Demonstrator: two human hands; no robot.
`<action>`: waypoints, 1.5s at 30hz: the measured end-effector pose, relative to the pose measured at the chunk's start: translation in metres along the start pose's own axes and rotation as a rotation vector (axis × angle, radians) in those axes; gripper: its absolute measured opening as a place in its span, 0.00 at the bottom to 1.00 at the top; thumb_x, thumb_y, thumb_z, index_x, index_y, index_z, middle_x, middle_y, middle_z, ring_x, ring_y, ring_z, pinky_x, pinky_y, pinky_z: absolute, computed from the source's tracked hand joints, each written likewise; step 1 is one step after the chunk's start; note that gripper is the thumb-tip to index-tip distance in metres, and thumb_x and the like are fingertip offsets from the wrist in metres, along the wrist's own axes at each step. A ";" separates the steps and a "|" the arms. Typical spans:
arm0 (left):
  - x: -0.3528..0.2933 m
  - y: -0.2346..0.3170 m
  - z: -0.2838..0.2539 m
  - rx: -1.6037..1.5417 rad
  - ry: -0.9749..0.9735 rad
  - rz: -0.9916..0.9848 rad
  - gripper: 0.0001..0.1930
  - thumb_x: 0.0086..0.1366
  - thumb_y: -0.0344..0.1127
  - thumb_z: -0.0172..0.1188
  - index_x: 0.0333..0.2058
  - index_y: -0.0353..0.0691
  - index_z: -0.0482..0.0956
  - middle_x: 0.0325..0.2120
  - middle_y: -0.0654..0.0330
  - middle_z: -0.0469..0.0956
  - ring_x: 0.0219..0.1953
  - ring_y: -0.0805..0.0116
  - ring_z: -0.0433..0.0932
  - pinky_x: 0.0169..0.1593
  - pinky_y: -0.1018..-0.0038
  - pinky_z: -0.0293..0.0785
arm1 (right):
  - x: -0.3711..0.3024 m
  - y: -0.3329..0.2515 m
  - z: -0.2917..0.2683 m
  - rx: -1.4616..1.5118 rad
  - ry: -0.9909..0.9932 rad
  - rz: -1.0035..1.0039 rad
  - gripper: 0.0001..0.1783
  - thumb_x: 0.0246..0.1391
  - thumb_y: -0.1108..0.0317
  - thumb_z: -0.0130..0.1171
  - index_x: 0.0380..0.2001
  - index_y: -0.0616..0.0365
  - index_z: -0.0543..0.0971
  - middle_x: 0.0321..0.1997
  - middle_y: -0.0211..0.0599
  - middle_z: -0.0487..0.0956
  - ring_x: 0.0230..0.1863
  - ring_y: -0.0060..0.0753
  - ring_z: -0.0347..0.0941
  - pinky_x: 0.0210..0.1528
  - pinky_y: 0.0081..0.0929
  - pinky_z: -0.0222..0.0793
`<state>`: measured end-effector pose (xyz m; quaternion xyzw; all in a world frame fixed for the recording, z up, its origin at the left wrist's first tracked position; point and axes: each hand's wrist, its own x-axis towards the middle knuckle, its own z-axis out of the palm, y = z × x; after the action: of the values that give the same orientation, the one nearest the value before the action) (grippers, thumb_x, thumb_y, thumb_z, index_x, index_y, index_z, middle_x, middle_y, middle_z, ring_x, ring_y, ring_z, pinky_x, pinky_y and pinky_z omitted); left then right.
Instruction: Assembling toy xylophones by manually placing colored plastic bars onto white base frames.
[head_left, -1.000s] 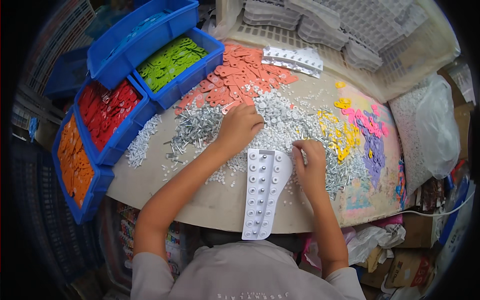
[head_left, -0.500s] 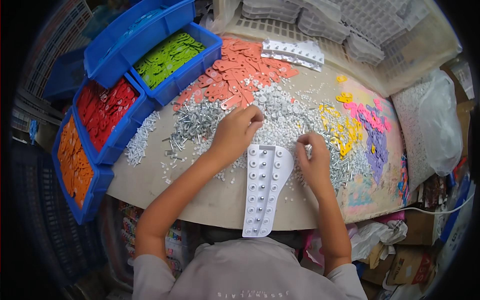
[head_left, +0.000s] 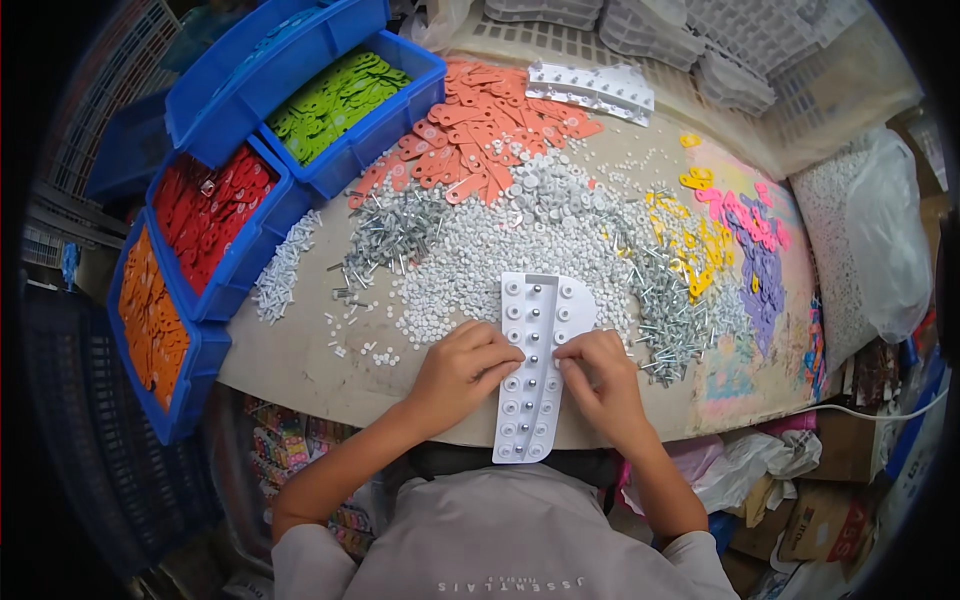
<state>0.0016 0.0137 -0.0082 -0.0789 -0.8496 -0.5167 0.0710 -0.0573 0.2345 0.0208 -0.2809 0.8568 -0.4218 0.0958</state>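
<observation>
A long white plastic tray lies lengthwise in front of me, rounded at its upper right. White ring-shaped pieces sit in a row along each side, and metal knobs line its middle channel. My left hand is at the tray's left edge, its thumb and index finger pinched together over the left row. Opposite it, my right hand pinches at the right row. Whatever is between the fingertips of either hand is too small or hidden to name. Beyond the tray spreads a heap of small white round pieces.
Metal pins lie in piles at left and right. Coral tags are heaped at the back beside a second white tray. Blue bins hold coloured tags. Yellow, pink and purple pieces lie right.
Both hands have come back from the white heap to the two sides of the tray, nearer to me. In the picture, the tray sits slightly higher and further right.
</observation>
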 end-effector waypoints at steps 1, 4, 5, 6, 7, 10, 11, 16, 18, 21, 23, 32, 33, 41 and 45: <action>0.001 0.000 0.003 -0.010 0.030 0.005 0.06 0.57 0.27 0.69 0.35 0.38 0.84 0.30 0.60 0.78 0.33 0.63 0.75 0.38 0.71 0.73 | 0.000 0.000 0.002 0.000 0.021 0.007 0.06 0.52 0.77 0.61 0.35 0.61 0.80 0.34 0.39 0.77 0.41 0.45 0.71 0.45 0.37 0.66; 0.002 0.014 0.004 -0.117 0.078 -0.206 0.06 0.56 0.26 0.70 0.34 0.38 0.84 0.28 0.60 0.77 0.32 0.63 0.76 0.36 0.69 0.73 | -0.004 0.007 0.007 0.003 0.056 0.031 0.07 0.52 0.78 0.63 0.35 0.61 0.79 0.34 0.40 0.77 0.40 0.45 0.71 0.43 0.37 0.66; 0.001 0.011 0.004 -0.116 0.080 -0.207 0.06 0.56 0.26 0.70 0.34 0.38 0.84 0.28 0.60 0.77 0.32 0.63 0.76 0.36 0.69 0.73 | -0.005 0.008 0.009 0.010 0.070 0.047 0.07 0.51 0.78 0.63 0.35 0.61 0.79 0.34 0.40 0.77 0.39 0.45 0.71 0.43 0.37 0.67; -0.001 0.004 0.004 0.002 0.086 -0.066 0.06 0.56 0.27 0.70 0.34 0.38 0.84 0.28 0.61 0.77 0.31 0.63 0.75 0.35 0.69 0.72 | -0.006 0.007 0.009 0.011 0.068 0.046 0.07 0.51 0.78 0.63 0.35 0.61 0.79 0.34 0.40 0.77 0.39 0.45 0.71 0.43 0.37 0.67; -0.001 0.001 0.004 0.118 0.090 0.077 0.07 0.55 0.27 0.70 0.34 0.38 0.84 0.27 0.61 0.77 0.31 0.63 0.75 0.34 0.68 0.72 | -0.005 0.006 0.009 -0.110 0.096 -0.063 0.09 0.49 0.79 0.65 0.35 0.61 0.80 0.35 0.40 0.77 0.39 0.45 0.72 0.42 0.37 0.68; -0.002 0.007 0.004 0.376 0.141 0.272 0.07 0.54 0.28 0.71 0.33 0.38 0.84 0.26 0.63 0.77 0.30 0.63 0.74 0.33 0.68 0.71 | -0.008 0.005 0.012 -0.296 0.144 -0.222 0.11 0.44 0.81 0.67 0.34 0.61 0.81 0.35 0.39 0.77 0.39 0.44 0.73 0.41 0.37 0.69; -0.001 0.006 0.004 0.377 0.141 0.272 0.07 0.54 0.28 0.71 0.33 0.38 0.84 0.26 0.63 0.77 0.30 0.63 0.74 0.33 0.68 0.71 | -0.009 0.006 0.013 -0.360 0.165 -0.272 0.13 0.43 0.80 0.68 0.35 0.60 0.81 0.35 0.38 0.77 0.39 0.45 0.73 0.41 0.37 0.70; -0.002 -0.007 0.005 0.116 0.116 0.168 0.06 0.54 0.26 0.72 0.30 0.38 0.84 0.26 0.63 0.77 0.30 0.64 0.73 0.34 0.69 0.69 | -0.007 0.008 0.012 -0.361 0.156 -0.307 0.13 0.43 0.80 0.68 0.35 0.59 0.81 0.36 0.37 0.77 0.40 0.45 0.72 0.41 0.38 0.70; 0.000 -0.009 0.003 0.071 0.128 0.167 0.05 0.54 0.25 0.71 0.31 0.37 0.84 0.27 0.62 0.78 0.30 0.63 0.73 0.34 0.69 0.69 | -0.005 0.009 0.012 -0.365 0.147 -0.310 0.13 0.43 0.80 0.68 0.35 0.59 0.81 0.36 0.37 0.77 0.40 0.45 0.72 0.41 0.38 0.70; 0.024 -0.002 -0.009 0.028 0.200 0.129 0.05 0.55 0.24 0.69 0.32 0.36 0.83 0.27 0.60 0.78 0.32 0.61 0.74 0.37 0.68 0.70 | -0.006 0.014 0.014 -0.226 0.146 -0.238 0.12 0.43 0.80 0.68 0.34 0.59 0.81 0.37 0.38 0.77 0.40 0.46 0.73 0.42 0.38 0.70; 0.056 -0.006 -0.023 0.130 0.259 0.124 0.06 0.57 0.25 0.68 0.34 0.36 0.83 0.29 0.58 0.79 0.34 0.59 0.76 0.41 0.66 0.71 | -0.007 0.016 0.013 -0.246 0.151 -0.282 0.12 0.44 0.82 0.67 0.34 0.60 0.79 0.36 0.39 0.77 0.40 0.47 0.72 0.43 0.38 0.69; 0.151 -0.069 -0.018 0.385 0.245 0.254 0.08 0.58 0.31 0.68 0.37 0.41 0.84 0.32 0.61 0.77 0.42 0.58 0.76 0.49 0.63 0.70 | 0.025 0.013 -0.016 -0.248 0.336 -0.098 0.07 0.54 0.82 0.58 0.36 0.63 0.75 0.37 0.45 0.76 0.42 0.48 0.72 0.45 0.37 0.68; 0.153 -0.075 -0.014 0.441 0.238 0.263 0.07 0.58 0.31 0.68 0.36 0.41 0.84 0.33 0.61 0.77 0.42 0.59 0.76 0.50 0.63 0.69 | 0.029 0.021 -0.019 -0.270 0.300 -0.076 0.06 0.55 0.81 0.58 0.37 0.64 0.75 0.37 0.45 0.76 0.43 0.49 0.71 0.47 0.37 0.67; 0.139 -0.042 -0.022 0.400 0.229 0.190 0.06 0.56 0.29 0.69 0.32 0.39 0.81 0.31 0.61 0.79 0.39 0.61 0.76 0.49 0.65 0.70 | 0.083 0.034 -0.026 -0.430 0.242 -0.089 0.04 0.56 0.74 0.61 0.35 0.61 0.80 0.37 0.44 0.78 0.43 0.50 0.72 0.49 0.40 0.67; 0.095 -0.014 -0.028 0.088 0.184 -0.020 0.06 0.57 0.28 0.69 0.34 0.36 0.84 0.31 0.60 0.82 0.36 0.65 0.78 0.44 0.69 0.72 | 0.124 0.052 -0.014 -0.461 0.267 -0.159 0.05 0.54 0.73 0.63 0.35 0.59 0.81 0.34 0.41 0.78 0.42 0.48 0.73 0.48 0.41 0.68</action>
<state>-0.0926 -0.0119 0.0117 -0.0195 -0.8620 -0.4847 0.1472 -0.1865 0.1997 -0.0018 -0.3035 0.9105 -0.2551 -0.1177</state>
